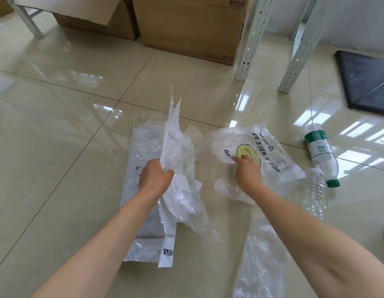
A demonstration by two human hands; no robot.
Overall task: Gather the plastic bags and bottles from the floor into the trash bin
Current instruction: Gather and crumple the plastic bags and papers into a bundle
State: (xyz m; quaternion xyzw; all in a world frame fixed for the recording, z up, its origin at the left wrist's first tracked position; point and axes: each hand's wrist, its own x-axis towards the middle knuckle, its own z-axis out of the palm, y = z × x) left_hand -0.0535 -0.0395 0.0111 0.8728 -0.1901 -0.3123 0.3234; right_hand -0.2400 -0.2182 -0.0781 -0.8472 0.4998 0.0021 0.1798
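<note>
Two hands are at work over a tiled floor (57, 130). The left hand (156, 175) has its grip clamped on a bunch of clear and white bags (176, 151); part of the bunch stands up toward 12 o'clock and part trails down toward 6 o'clock onto a flat white bag (143, 250) lying on the floor. The right hand (247, 171) rests on the smiley bag (270, 151), fingertips pinched together on a fold of its film; the bag is not yet lifted.

Items not yet gathered:
- A loose clear bag (257, 261) lies at 6 o'clock from the right hand, beside the right forearm.
- A green-cap bottle (322, 153) lies at 3 o'clock from the smiley bag, near its edge.
- A clear ribbed bottle (315, 190) lies just below it, close to the cap.
- The trash bin is not in view. A dark sheet (367, 82) lies at 2 o'clock; what it is cannot be told.

Probable faults:
1. Slip. The film is smooth, and the left grip holds several layers by one edge. Inner layers may slide out when the bunch is raised.
2. Partial pick. The right pinch holds only a small fold, so the bag may pull free.
3. Omission. The loose clear bag is nearly invisible against the glossy tile and may be missed.
4. Rolling. A dragged bag edge may nudge the bottles, which could roll toward the shelf legs (249, 50).
5. Overload. With both hands full of film, the bottles would need a second pass.
</note>
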